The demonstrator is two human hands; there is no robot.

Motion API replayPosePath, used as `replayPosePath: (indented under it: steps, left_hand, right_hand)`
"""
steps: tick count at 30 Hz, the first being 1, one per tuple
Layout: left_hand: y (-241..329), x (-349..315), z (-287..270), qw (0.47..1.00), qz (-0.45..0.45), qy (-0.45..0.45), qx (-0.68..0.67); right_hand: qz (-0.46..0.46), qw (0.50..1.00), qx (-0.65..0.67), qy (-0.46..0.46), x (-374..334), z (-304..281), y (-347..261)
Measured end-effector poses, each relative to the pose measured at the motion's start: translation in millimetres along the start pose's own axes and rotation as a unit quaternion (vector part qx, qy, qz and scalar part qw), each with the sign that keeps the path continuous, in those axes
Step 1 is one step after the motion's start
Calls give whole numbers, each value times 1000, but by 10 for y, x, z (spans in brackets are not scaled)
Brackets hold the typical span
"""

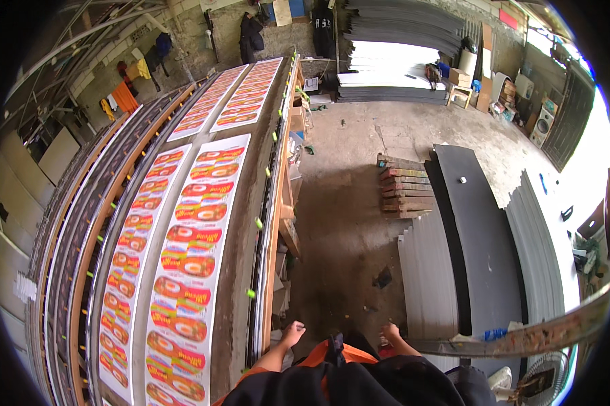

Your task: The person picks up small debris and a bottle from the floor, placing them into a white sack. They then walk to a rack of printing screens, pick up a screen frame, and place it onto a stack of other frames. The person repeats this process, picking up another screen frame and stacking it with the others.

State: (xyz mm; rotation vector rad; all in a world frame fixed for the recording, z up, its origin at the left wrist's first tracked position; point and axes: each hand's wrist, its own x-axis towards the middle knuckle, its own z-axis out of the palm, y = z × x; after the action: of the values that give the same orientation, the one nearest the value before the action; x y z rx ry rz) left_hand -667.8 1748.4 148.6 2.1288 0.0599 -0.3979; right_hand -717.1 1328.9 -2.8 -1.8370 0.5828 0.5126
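My left hand (292, 334) hangs low beside the long printing table, its fingers curled in, and nothing shows in it. On the other side of my body my right hand (390, 333) is also curled. A small reddish patch lies just under it, and I cannot make out whether the fingers hold anything. Nearest to my left hand is the wooden side rail (272, 254) of the table. Printed sheets (187, 250) with repeated red, orange and yellow patterns lie flat along the tabletop in two rows.
A stack of wooden frames or squeegees (405, 190) sits on the floor ahead to the right. Beside it lie grey sheet stacks (429, 277) and a dark board (477, 237). A wooden beam (521, 340) and a fan (545, 379) stand at my right. Sheets are piled (396, 61) against the far wall.
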Motion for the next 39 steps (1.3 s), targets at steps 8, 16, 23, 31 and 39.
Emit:
replayPosePath:
  steps: [8, 16, 23, 31, 39]
  left_hand:
    - [348, 2165, -402, 999, 32, 15, 36]
    - [1160, 3839, -801, 997, 0, -36, 61]
    - [1361, 5172, -1327, 998, -38, 30, 36]
    - [1577, 7467, -1491, 999, 5, 11, 35]
    - [3046, 9315, -1079, 982, 71, -153, 81]
  right_hand:
    - [178, 968, -166, -52, 605, -252, -898]
    - [88, 940, -312, -106, 2334, -871, -1930]
    - [-5, 995, -59, 81, 4001, -1139, -4349]
    - [-36, 973, -166, 158, 5055, -1454, -5461]
    - [82, 951, -49, 295, 5188, -1788, -5180]
